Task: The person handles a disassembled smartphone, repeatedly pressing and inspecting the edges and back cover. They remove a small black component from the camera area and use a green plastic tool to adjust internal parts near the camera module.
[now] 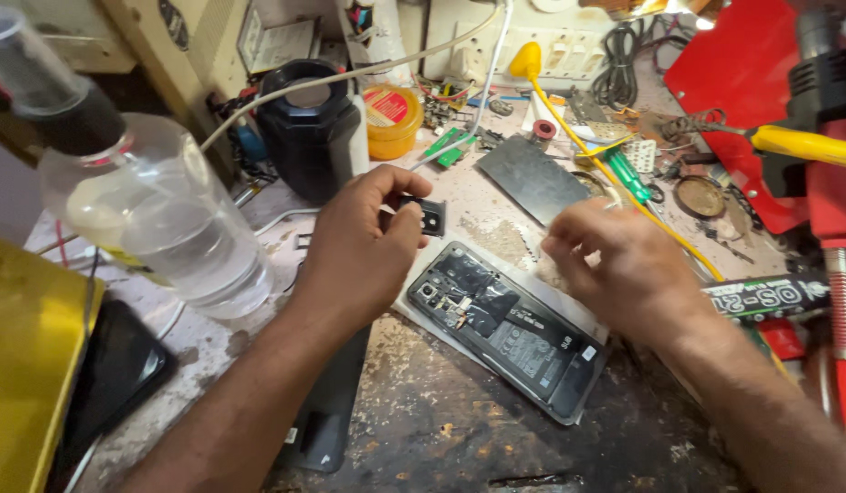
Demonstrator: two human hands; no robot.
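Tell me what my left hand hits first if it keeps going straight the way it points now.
The left hand, pinching a small black camera frame, points up and right across the bench. The flat dark panel looks first in that line, though depth is unclear and the hand might pass over it.

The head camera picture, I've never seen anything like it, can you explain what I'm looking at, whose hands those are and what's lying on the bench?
This is one picture from a camera worn on a person's head, looking down at their own two bare hands over a cluttered, worn workbench.

In the middle lies an opened phone with its back cover off, so the dark insides show. The left hand pinches a small black frame piece just above the phone. The right hand is curled beside the phone's far edge; what it holds is hidden.

Around them: a clear plastic bottle on the left, a black jar, a yellow tub, a green-handled screwdriver, a yellow cable, a flat dark panel, and red tools on the right.
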